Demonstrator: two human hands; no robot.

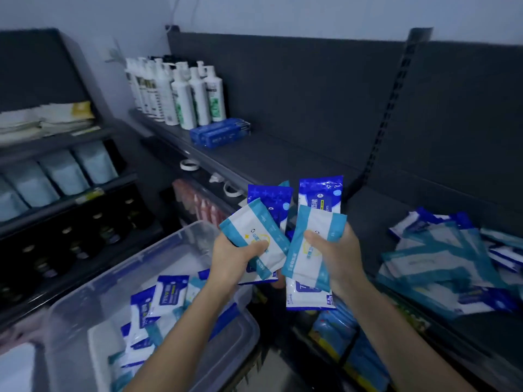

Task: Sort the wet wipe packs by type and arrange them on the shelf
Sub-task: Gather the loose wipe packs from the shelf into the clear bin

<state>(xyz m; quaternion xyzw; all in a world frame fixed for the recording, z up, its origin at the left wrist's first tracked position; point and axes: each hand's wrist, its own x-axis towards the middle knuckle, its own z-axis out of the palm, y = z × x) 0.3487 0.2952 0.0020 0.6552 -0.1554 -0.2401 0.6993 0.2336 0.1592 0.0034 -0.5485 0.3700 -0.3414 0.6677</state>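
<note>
My left hand (236, 257) grips a small stack of wet wipe packs, a teal-and-white pack (252, 230) in front and a dark blue pack (271, 198) behind it. My right hand (336, 256) holds another stack, with a teal-and-white pack (314, 244) over a dark blue pack (321, 193). Both stacks are held above the gap between the clear plastic bin (158, 250) and the dark shelf (283, 159). More mixed packs (158, 298) lie loose inside the bin. A jumbled pile of teal and blue packs (441, 267) lies on the shelf at the right.
White pump bottles (181, 94) and dark blue boxes (218, 132) stand at the shelf's far left end. Tape rolls (189, 165) sit on the lower shelf. Another rack at the left carries pale pouches (62, 174) and dark jars. Blue-and-yellow packages (339, 335) fill the shelf below.
</note>
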